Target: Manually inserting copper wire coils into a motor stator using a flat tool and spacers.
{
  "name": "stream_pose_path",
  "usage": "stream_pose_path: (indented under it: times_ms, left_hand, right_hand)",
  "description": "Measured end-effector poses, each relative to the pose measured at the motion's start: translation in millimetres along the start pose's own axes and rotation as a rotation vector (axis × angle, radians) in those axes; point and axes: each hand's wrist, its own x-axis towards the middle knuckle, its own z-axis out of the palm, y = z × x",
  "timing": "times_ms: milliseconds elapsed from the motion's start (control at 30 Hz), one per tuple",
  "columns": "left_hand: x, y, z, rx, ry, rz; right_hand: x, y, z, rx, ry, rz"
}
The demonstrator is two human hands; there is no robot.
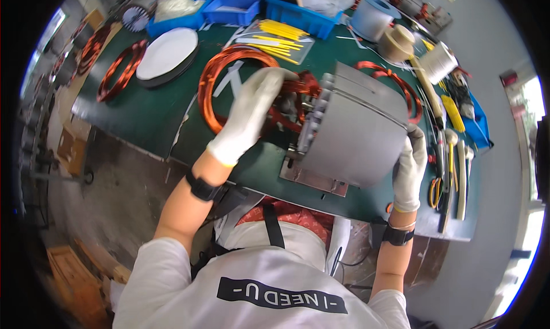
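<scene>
A grey cylindrical motor stator core (358, 123) lies on its side at the front of the green table, on a metal base plate (312, 177). Orange copper windings (295, 100) come out of its left end, past a row of pale slot ends. My left hand (249, 111), in a white glove, is over these windings; its fingers are blurred and partly hidden, so their grip does not show. At the core's right end, my gloved right hand (409, 171) has its fingers curled over the edge. A large copper wire coil (207, 94) lies left of the core, partly behind my left hand.
Yellow strips (281, 37) and blue bins (232, 11) are at the back. A round white-topped disc (168, 54) and another copper coil (121, 71) lie at left. Spools (438, 62), mallets (451, 140) and orange-handled scissors (435, 192) crowd the right side.
</scene>
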Motion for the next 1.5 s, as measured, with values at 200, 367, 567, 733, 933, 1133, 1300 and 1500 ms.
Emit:
stream_pose_path:
  times_ms: [200, 367, 567, 733, 933, 1133, 1300, 1500]
  left_hand:
    - [-29, -12, -10, 0.683, 0.052, 0.285]
    - [-18, -25, -7, 0.784, 0.080, 0.305]
    - [-20, -32, -12, 0.663, 0.049, 0.172]
    - [-10, -25, -6, -0.179, 0.263, -0.131]
    - [35, -23, 12, -0.135, -0.165, -0.307]
    - [42, -25, 25, -0.347, -0.152, -0.511]
    - [59, -69, 30, -0.827, -0.297, -0.401]
    - [55, -36, 46, -0.517, -0.161, -0.331]
  right_hand:
    - [-32, -4, 1, -1.194, 0.116, -0.420]
    - [-26, 8, 13, -1.109, 0.216, -0.361]
    - [-29, -3, 3, -1.029, 0.103, -0.148]
    - [-17, -16, 2, -0.680, 0.280, -0.225]
    - [38, -1, 26, -0.173, 0.033, -0.026]
    - [58, 16, 16, 0.074, -0.212, 0.169]
    - [76, 41, 38, 0.045, -0.040, 0.155]
    - [76, 43, 37, -0.076, 0.019, -0.029]
